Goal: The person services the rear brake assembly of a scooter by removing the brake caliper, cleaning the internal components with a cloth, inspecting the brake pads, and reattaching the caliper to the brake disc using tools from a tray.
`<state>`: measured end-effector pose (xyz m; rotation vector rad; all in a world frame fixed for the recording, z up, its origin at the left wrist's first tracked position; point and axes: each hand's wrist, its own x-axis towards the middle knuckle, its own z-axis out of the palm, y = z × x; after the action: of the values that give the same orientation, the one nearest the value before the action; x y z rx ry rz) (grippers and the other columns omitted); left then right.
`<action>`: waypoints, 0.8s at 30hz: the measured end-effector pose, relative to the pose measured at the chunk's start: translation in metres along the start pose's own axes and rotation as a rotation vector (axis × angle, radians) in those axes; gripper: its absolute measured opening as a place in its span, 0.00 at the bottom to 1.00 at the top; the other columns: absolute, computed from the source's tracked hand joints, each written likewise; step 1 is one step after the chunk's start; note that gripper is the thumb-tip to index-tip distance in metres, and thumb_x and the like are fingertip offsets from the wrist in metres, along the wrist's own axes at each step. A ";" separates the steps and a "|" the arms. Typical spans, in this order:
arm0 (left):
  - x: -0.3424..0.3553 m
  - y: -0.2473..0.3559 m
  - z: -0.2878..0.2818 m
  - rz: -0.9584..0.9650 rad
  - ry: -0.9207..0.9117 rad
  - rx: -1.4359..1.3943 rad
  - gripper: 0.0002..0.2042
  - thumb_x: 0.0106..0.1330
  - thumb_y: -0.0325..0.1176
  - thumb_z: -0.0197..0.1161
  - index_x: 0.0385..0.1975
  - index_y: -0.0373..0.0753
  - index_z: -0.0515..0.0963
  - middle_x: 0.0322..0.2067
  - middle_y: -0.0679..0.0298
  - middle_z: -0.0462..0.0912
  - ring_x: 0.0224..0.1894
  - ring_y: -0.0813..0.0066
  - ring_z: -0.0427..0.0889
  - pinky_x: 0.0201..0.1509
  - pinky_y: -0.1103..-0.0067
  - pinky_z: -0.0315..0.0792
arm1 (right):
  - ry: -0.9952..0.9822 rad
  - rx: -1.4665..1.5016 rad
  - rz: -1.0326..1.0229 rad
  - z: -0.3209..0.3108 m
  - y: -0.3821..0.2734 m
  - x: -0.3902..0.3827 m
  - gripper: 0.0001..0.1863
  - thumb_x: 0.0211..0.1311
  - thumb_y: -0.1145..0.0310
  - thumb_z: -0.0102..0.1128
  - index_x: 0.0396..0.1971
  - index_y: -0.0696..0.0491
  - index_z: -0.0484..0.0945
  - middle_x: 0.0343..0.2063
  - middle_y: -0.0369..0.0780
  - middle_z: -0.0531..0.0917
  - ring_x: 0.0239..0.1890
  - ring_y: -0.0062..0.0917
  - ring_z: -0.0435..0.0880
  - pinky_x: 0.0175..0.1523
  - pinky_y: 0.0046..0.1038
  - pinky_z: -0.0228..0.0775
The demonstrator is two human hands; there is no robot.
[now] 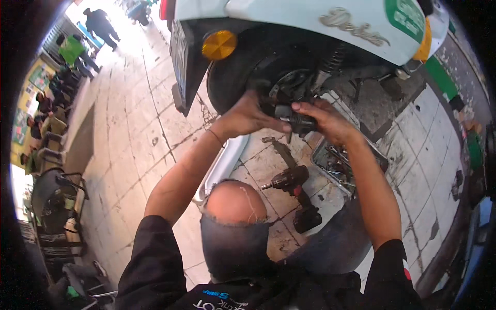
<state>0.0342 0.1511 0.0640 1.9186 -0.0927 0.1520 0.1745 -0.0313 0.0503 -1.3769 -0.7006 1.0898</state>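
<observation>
Both my hands are at the wheel area of a white scooter (pixel 289 10), closed around a dark mechanical part (pixel 302 123) whose exact kind I cannot make out. My left hand (pixel 245 118) stretches its thumb along the part's near side, while its other fingers reach toward the black tire (pixel 222 85) and are partly hidden. From the other side my right hand (pixel 330 121) grips the part, thumb on top and fingers curled behind. Just above it is the coil-spring shock absorber (pixel 333 64). The wheel hub (pixel 289 82) is in shadow behind the part.
A cordless power tool (pixel 292 186) lies on the tiled floor (pixel 129 129) by my bare knee. Right of it sits a tray (pixel 338 181) of metal tools and small parts, partly behind my right forearm. A white curved panel (pixel 225 160) lies under my left forearm. Several people are far left.
</observation>
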 end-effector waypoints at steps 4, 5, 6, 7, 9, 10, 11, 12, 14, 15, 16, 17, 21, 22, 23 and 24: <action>-0.005 -0.044 -0.013 0.045 0.302 -0.381 0.34 0.53 0.36 0.82 0.56 0.27 0.74 0.54 0.54 0.81 0.57 0.68 0.78 0.63 0.72 0.72 | 0.261 -0.299 -0.166 0.015 -0.007 0.034 0.28 0.57 0.52 0.74 0.47 0.60 0.83 0.44 0.44 0.87 0.47 0.27 0.83 0.54 0.30 0.72; -0.003 -0.057 -0.013 -0.010 0.386 -0.330 0.34 0.55 0.37 0.81 0.57 0.27 0.72 0.54 0.53 0.82 0.57 0.67 0.79 0.64 0.72 0.72 | 0.450 -0.272 -0.301 0.022 -0.004 0.043 0.26 0.57 0.54 0.75 0.46 0.61 0.83 0.43 0.44 0.87 0.45 0.27 0.83 0.53 0.29 0.73; -0.002 -0.074 -0.014 -0.069 0.473 -0.285 0.34 0.57 0.38 0.79 0.59 0.27 0.71 0.53 0.53 0.82 0.56 0.66 0.80 0.64 0.72 0.72 | 0.632 -0.253 -0.435 0.032 -0.005 0.051 0.25 0.56 0.57 0.76 0.44 0.62 0.83 0.43 0.44 0.87 0.43 0.26 0.84 0.52 0.28 0.74; 0.000 -0.093 -0.009 -0.055 0.479 -0.218 0.32 0.61 0.39 0.75 0.60 0.27 0.71 0.53 0.50 0.82 0.57 0.63 0.80 0.64 0.70 0.72 | 0.679 -0.251 -0.490 0.035 -0.011 0.056 0.23 0.55 0.63 0.78 0.44 0.63 0.82 0.41 0.43 0.87 0.39 0.25 0.84 0.47 0.26 0.75; 0.005 -0.124 0.003 -0.011 0.437 -0.267 0.30 0.62 0.37 0.74 0.61 0.30 0.71 0.56 0.52 0.81 0.57 0.65 0.79 0.64 0.71 0.72 | 0.797 -0.337 -0.472 0.034 -0.013 0.067 0.24 0.54 0.64 0.78 0.46 0.63 0.81 0.40 0.42 0.88 0.37 0.24 0.84 0.45 0.25 0.75; 0.002 -0.140 0.006 0.017 0.418 -0.255 0.29 0.64 0.35 0.73 0.62 0.33 0.71 0.58 0.54 0.79 0.58 0.67 0.78 0.64 0.71 0.71 | 0.881 -0.371 -0.479 0.041 -0.016 0.075 0.25 0.54 0.66 0.78 0.47 0.64 0.80 0.39 0.42 0.88 0.36 0.23 0.84 0.44 0.24 0.76; 0.002 -0.156 0.007 0.030 0.447 -0.161 0.31 0.65 0.37 0.71 0.65 0.33 0.68 0.60 0.50 0.77 0.61 0.61 0.77 0.66 0.70 0.70 | 0.879 -0.504 -0.328 0.047 -0.020 0.077 0.40 0.54 0.60 0.78 0.58 0.69 0.70 0.54 0.48 0.80 0.52 0.28 0.80 0.56 0.29 0.74; 0.006 -0.156 0.011 0.029 0.443 -0.205 0.31 0.65 0.37 0.71 0.65 0.33 0.68 0.60 0.50 0.77 0.61 0.61 0.77 0.66 0.70 0.70 | 0.888 -0.540 -0.303 0.039 -0.014 0.080 0.40 0.54 0.60 0.78 0.58 0.69 0.70 0.54 0.48 0.80 0.52 0.28 0.80 0.56 0.29 0.74; 0.017 -0.146 0.015 0.058 0.360 -0.077 0.33 0.65 0.41 0.70 0.66 0.33 0.65 0.63 0.46 0.74 0.63 0.54 0.75 0.69 0.66 0.68 | 0.816 -0.472 -0.499 0.013 0.011 0.088 0.32 0.58 0.64 0.75 0.57 0.65 0.72 0.51 0.46 0.80 0.50 0.27 0.80 0.52 0.29 0.77; 0.021 -0.143 0.018 0.154 0.407 0.002 0.34 0.67 0.46 0.68 0.67 0.33 0.65 0.65 0.46 0.72 0.64 0.49 0.74 0.70 0.64 0.66 | 0.818 -0.476 -0.606 0.007 0.019 0.085 0.27 0.61 0.67 0.72 0.57 0.60 0.72 0.50 0.47 0.79 0.50 0.27 0.80 0.48 0.30 0.79; 0.025 -0.159 0.018 0.143 0.404 -0.018 0.34 0.67 0.46 0.68 0.67 0.33 0.65 0.65 0.46 0.72 0.64 0.49 0.74 0.70 0.64 0.66 | 0.820 -0.487 -0.584 0.009 0.023 0.091 0.27 0.61 0.67 0.72 0.57 0.60 0.72 0.50 0.47 0.79 0.50 0.27 0.80 0.48 0.30 0.79; 0.034 -0.176 0.018 0.216 0.371 0.059 0.35 0.67 0.48 0.66 0.68 0.33 0.64 0.65 0.46 0.72 0.64 0.48 0.74 0.69 0.64 0.67 | 0.922 -0.465 -0.572 0.009 0.025 0.099 0.24 0.59 0.69 0.72 0.53 0.62 0.75 0.46 0.44 0.83 0.46 0.26 0.81 0.50 0.28 0.76; 0.062 -0.217 0.018 0.228 0.266 0.144 0.28 0.68 0.50 0.63 0.61 0.37 0.72 0.60 0.50 0.76 0.62 0.51 0.74 0.67 0.64 0.67 | 1.162 -0.650 -0.504 0.042 0.038 0.117 0.24 0.58 0.67 0.72 0.51 0.64 0.77 0.43 0.44 0.85 0.46 0.26 0.80 0.55 0.26 0.70; 0.066 -0.209 0.021 0.320 0.358 0.137 0.25 0.65 0.50 0.63 0.54 0.39 0.78 0.56 0.52 0.79 0.59 0.52 0.76 0.65 0.63 0.68 | 1.323 -0.931 -0.384 0.066 0.024 0.118 0.26 0.58 0.66 0.72 0.53 0.64 0.77 0.44 0.45 0.85 0.47 0.27 0.79 0.56 0.27 0.69; 0.068 -0.202 0.022 0.386 0.410 -0.109 0.24 0.61 0.47 0.67 0.52 0.38 0.78 0.54 0.50 0.80 0.56 0.51 0.78 0.62 0.63 0.70 | 0.978 -0.797 -0.535 0.035 0.036 0.110 0.26 0.64 0.63 0.68 0.57 0.62 0.75 0.49 0.48 0.83 0.52 0.31 0.78 0.61 0.31 0.68; 0.073 -0.180 0.018 0.403 0.422 -0.144 0.24 0.61 0.47 0.67 0.52 0.38 0.78 0.54 0.50 0.80 0.56 0.51 0.78 0.62 0.63 0.70 | 0.978 -0.839 -0.532 -0.004 0.039 0.088 0.26 0.64 0.63 0.68 0.57 0.62 0.75 0.49 0.48 0.83 0.52 0.31 0.78 0.61 0.31 0.68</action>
<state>0.1327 0.1969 -0.0987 1.6680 -0.1997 0.7934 0.2046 0.0416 -0.0057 -1.9992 -0.7147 -0.4095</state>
